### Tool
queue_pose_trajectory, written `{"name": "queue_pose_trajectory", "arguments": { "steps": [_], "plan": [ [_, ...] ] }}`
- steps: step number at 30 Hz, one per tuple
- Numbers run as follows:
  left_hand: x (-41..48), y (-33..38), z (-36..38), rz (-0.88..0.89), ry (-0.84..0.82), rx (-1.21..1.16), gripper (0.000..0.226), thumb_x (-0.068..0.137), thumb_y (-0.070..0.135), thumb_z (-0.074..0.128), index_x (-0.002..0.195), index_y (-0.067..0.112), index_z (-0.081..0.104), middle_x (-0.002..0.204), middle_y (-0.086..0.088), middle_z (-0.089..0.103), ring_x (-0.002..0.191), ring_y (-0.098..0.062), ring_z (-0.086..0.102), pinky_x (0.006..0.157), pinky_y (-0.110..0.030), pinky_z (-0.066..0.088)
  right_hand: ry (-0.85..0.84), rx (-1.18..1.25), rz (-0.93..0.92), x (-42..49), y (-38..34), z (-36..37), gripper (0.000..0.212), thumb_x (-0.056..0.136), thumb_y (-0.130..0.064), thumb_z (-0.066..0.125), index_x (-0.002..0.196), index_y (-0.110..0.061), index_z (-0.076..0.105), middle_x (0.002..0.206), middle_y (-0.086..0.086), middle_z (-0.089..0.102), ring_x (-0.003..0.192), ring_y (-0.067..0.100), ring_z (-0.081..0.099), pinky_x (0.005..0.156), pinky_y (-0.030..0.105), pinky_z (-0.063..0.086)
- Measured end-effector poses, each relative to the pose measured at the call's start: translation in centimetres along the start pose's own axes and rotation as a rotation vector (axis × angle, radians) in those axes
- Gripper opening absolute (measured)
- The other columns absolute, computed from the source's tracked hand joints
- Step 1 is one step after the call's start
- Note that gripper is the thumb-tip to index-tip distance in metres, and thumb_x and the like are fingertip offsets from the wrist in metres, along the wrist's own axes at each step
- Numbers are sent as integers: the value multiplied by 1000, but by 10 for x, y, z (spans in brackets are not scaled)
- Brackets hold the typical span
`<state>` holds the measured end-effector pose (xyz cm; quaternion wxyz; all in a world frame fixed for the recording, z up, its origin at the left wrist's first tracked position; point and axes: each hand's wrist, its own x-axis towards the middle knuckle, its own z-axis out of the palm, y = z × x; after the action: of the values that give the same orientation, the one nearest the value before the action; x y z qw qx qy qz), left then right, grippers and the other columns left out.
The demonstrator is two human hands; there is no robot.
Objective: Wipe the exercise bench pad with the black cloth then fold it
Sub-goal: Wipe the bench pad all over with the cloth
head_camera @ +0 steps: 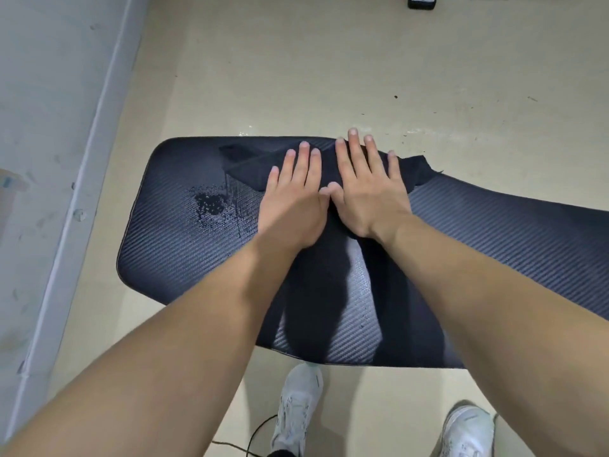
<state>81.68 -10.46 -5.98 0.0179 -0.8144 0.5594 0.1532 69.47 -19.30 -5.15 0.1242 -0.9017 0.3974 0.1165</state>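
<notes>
— With both palms pressed flat, which step are you on?

— Wiping, I'd judge. My left hand (293, 206) and right hand (369, 192) lie open, fingers spread, gripping nothing, pinning the black cloth (250, 169) to the bench pad (494, 232) at its far edge.

— Next?

— Drag it left over the wet patch (211, 202).

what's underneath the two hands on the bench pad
The black cloth lies under the left hand and right hand, both pressed flat on it, with the bench pad beneath. The cloth's middle is covered by the palms.
</notes>
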Motion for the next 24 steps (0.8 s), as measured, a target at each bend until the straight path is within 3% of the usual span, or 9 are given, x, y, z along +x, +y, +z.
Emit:
{"name": "queue_pose_trajectory", "arguments": {
  "steps": [3, 7, 13, 19, 24],
  "plan": [
    [-27, 1, 7, -80, 30, -27, 67, 102, 40, 30, 158, 12, 6, 167, -8, 4, 153, -27, 4, 121, -48, 14, -2, 4, -116, -23, -9, 3, 66, 103, -46, 23, 157, -29, -11, 165, -3, -20, 152, 33, -12, 119, 62, 2],
    [-106, 3, 19, -183, 33, -30, 66, 100, 36, 32, 157, 9, 11, 166, -12, 9, 152, -29, 9, 119, -49, 21, -61, -49, -340, -85, -26, 19, 65, 103, -45, 21, 160, -19, 4, 168, -2, -8, 153, 25, -11, 121, 57, 2],
    [-221, 16, 43, -352, -55, -99, 66, 102, 35, 27, 158, 10, 1, 166, -7, -8, 153, -23, -9, 123, -44, 9, -223, -131, -616, -161, -48, 41, 70, 99, -54, 15, 158, -21, -4, 165, 3, -14, 152, 26, -16, 120, 58, 0],
    [-225, -7, 46, -439, -14, -163, 68, 104, 38, 28, 157, 9, -3, 166, -6, -11, 152, -21, -12, 124, -43, 6, -256, -233, -774, -139, -75, 37, 70, 100, -56, 9, 154, -23, -20, 160, 2, -32, 147, 23, -32, 118, 57, -11],
    [-193, -69, 32, -485, 4, -173, 71, 101, 40, 29, 157, 7, -1, 166, -9, -8, 153, -26, -6, 122, -48, 7, -182, -190, -803, -82, -120, 32, 70, 101, -55, 14, 159, -21, -4, 166, 3, -15, 152, 22, -16, 122, 49, -3]
  ]
}}
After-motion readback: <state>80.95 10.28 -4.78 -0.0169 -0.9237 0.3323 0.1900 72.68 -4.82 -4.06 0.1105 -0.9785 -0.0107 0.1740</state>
